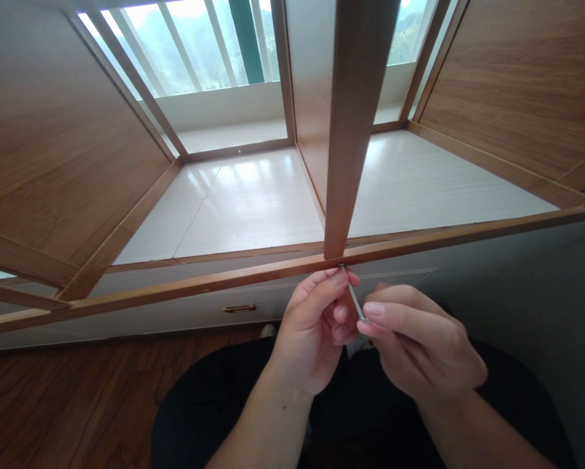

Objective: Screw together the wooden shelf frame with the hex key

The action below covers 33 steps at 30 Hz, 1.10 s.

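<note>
A thin metal rod (pixel 354 294) slants down from the front wooden rail (pixel 268 268), its upper end at a small dark spot in the rail under the upright post (pixel 354 130). My left hand (pixel 316 326) is closed around the rod's upper part, thumb and fingertips close to the rail. Between thumb and forefinger, my right hand (pixel 419 339) pinches the lower end. That end looks slightly wider or bent, but the fingers partly cover it, so I cannot tell whether it is a hex key or a long bolt.
Wooden panels stand at the left (pixel 53 130) and right (pixel 517 85), joined to the rail's frame. Behind it lies a pale shiny surface (pixel 253 202), below a barred window (pixel 195 45). A drawer handle (pixel 239 308) sits on the white front beneath the rail. My legs are below, over a wood floor (pixel 77 404).
</note>
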{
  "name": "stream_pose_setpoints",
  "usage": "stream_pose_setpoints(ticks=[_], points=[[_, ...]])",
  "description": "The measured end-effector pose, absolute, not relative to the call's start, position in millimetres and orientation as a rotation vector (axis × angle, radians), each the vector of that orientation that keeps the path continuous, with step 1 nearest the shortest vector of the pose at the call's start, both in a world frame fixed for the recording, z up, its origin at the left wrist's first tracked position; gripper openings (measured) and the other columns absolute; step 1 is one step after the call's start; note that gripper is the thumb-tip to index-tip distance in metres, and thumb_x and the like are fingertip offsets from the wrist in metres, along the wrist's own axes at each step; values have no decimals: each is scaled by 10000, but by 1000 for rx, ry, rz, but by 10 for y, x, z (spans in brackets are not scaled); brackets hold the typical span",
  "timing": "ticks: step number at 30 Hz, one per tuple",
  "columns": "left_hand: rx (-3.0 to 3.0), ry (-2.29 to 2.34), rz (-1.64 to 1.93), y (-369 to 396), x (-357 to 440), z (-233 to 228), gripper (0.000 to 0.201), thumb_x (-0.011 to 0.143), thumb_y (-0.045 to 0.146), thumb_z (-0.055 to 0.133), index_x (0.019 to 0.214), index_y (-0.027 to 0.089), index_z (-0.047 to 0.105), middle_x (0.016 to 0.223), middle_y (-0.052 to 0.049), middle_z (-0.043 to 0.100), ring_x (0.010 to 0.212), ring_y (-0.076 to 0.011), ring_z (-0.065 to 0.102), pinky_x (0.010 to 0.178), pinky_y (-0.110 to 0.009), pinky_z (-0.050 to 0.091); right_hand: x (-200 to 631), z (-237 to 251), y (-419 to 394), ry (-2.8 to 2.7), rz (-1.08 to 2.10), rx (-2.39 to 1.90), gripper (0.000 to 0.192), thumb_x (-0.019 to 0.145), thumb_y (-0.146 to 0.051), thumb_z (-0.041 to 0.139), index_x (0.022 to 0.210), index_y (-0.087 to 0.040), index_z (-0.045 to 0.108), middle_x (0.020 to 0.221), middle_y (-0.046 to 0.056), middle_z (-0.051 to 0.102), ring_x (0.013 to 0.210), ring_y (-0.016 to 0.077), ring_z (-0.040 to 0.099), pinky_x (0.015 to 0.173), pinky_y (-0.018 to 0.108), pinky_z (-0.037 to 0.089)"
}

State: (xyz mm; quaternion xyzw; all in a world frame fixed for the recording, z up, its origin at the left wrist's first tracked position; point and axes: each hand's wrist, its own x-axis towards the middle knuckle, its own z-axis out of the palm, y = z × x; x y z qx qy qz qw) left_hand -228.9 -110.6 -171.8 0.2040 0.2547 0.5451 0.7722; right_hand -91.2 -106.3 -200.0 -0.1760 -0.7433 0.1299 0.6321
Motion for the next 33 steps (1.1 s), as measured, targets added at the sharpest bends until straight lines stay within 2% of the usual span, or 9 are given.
stream_pose_setpoints(ticks=[4,10,15,22,26,29,33], points=[[407,545,1148,-1107,-2300,-1716,238,814,315,814,732,135,681,509,72,440,416,-26,347,425,-145,257,-924,-2000,-1071,-1664,282,-457,521,839,19,723,1301,-219,684,1018,57,777,778,152,728,639,265,627],[406,550,1147,-1103,-2298,-1709,221,805,313,819,755,137,694,510,74,430,411,-29,339,409,-128,287,-960,-1964,-1076,-1628,247,-491,391,797,0,776,1134,-188,714,910,53,779,718,160,720,605,272,614],[421,561,1143,-1104,-2293,-1708,236,791,345,839,793,135,730,498,74,417,417,-30,327,407,-119,275,-1017,-1933,-1078,-1614,284,-496,291,777,35,740,982,-168,707,810,44,744,663,154,689,568,276,585],[455,550,1175,-1123,-2285,-1706,210,813,324,833,756,141,748,510,66,421,436,-29,331,428,-133,263,-1036,-1917,-1088,-1619,344,-481,216,789,22,722,904,-159,691,760,47,720,627,154,656,541,288,564],[475,547,1170,-1137,-2287,-1689,202,835,316,813,759,138,757,512,61,416,453,-37,346,441,-139,272,-1012,-1945,-1099,-1603,334,-462,214,785,0,754,931,-146,698,781,52,713,654,164,673,553,301,577],[489,532,1163,-1142,-2295,-1692,178,853,301,792,784,138,771,513,64,411,446,-37,328,442,-144,276,-996,-1972,-1104,-1576,325,-461,318,771,8,777,1042,-142,704,832,54,731,698,167,696,576,295,590],[491,517,1169,-1133,-2303,-1707,162,871,291,775,805,144,792,508,67,406,441,-36,316,442,-145,271,-991,-1987,-1107,-1549,338,-486,454,774,17,773,1173,-180,686,865,36,730,699,157,692,531,271,574]])
